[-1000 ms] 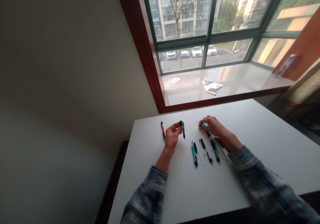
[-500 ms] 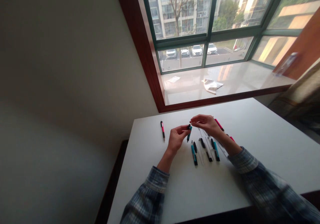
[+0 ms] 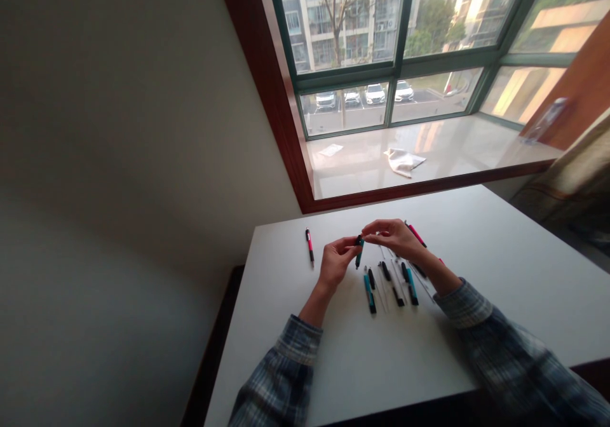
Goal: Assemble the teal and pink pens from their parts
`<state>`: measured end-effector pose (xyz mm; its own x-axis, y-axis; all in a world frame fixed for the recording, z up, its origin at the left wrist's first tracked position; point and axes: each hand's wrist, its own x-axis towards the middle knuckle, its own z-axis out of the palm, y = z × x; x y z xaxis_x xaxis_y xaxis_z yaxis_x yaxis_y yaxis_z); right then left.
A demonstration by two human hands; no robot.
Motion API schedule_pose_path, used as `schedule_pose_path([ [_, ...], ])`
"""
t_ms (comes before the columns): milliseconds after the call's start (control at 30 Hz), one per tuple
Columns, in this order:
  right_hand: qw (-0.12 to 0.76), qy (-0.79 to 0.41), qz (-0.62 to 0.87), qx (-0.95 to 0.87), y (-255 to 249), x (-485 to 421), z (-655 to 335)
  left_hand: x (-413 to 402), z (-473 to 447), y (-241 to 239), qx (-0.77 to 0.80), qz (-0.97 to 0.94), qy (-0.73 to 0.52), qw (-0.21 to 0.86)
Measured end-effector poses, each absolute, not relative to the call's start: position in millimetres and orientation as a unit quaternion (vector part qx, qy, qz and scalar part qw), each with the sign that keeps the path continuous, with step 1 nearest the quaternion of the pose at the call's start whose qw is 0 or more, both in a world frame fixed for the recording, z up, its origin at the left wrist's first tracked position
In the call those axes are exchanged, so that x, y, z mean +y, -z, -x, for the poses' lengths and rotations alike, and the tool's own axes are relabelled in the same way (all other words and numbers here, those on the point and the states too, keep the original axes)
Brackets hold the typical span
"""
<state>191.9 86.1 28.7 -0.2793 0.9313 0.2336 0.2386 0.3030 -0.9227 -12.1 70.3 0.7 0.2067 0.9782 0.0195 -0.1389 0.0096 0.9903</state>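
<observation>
Between the thumb and fingers of my left hand (image 3: 335, 263) is a teal and black pen barrel (image 3: 359, 257), held nearly upright above the table. My right hand (image 3: 391, 235) is closed in a pinch at the barrel's upper end. Anything between its fingertips is too small to make out. Below the hands lie a teal and black pen part (image 3: 370, 293) and another teal part (image 3: 412, 287). Black pen parts (image 3: 386, 272) and thin clear refills (image 3: 381, 290) lie among them. My right forearm partly covers more pieces.
An assembled pink and black pen (image 3: 309, 247) lies apart on the left of the white table (image 3: 286, 325). Pink pen parts (image 3: 417, 235) are beyond my right wrist. Behind the table, a crumpled white cloth (image 3: 403, 161) rests on the window sill (image 3: 357, 179).
The right fingertips have come slightly closer to the barrel's top. A pale bit that showed between them and the barrel is no longer visible. The left hand has hardly moved.
</observation>
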Motion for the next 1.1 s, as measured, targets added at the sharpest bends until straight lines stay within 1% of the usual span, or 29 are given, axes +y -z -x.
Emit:
schedule_pose_path([
  [100, 0.391, -0.233, 0.522, -0.722, -26.5, 84.9, -200.1, 71.0, 12.2, 0.5, 0.414, -0.507, -0.490, 0.576],
  [167, 0.332, -0.124, 0.592, -0.724, -22.2, 83.1, -204.1, 71.4, 12.5, 0.8, 0.419, -0.502, -0.494, 0.573],
  [233, 0.258, -0.080, 0.641, -0.718, -17.3, 80.9, -204.9, 71.7, 12.8, 0.7, 0.422, -0.499, -0.494, 0.573],
  [300, 0.202, -0.074, 0.668, -0.712, -14.2, 79.3, -203.3, 72.3, 12.9, 0.7, 0.425, -0.498, -0.494, 0.573],
  [367, 0.178, -0.074, 0.678, -0.709, -13.8, 78.9, -201.6, 73.0, 13.2, 0.7, 0.426, -0.496, -0.496, 0.572],
  [700, 0.232, -0.047, 0.672, -0.702, -10.1, 93.3, -228.8, 77.1, 17.5, 1.8, 0.441, -0.482, -0.511, 0.558],
  [867, 0.283, -0.107, 0.618, -0.726, -12.4, 109.4, -231.1, 83.2, 22.9, 6.7, 0.445, -0.473, -0.526, 0.549],
  [967, 0.271, -0.127, 0.578, -0.759, -18.9, 136.2, -224.9, 86.6, 26.6, 8.9, 0.450, -0.464, -0.536, 0.543],
  [1033, 0.243, -0.136, 0.569, -0.774, -21.0, 160.2, -220.9, 88.0, 28.6, 9.1, 0.453, -0.461, -0.538, 0.541],
  [1100, 0.205, -0.145, 0.591, -0.767, -19.1, 183.8, -218.1, 88.6, 30.2, 8.6, 0.455, -0.459, -0.541, 0.539],
])
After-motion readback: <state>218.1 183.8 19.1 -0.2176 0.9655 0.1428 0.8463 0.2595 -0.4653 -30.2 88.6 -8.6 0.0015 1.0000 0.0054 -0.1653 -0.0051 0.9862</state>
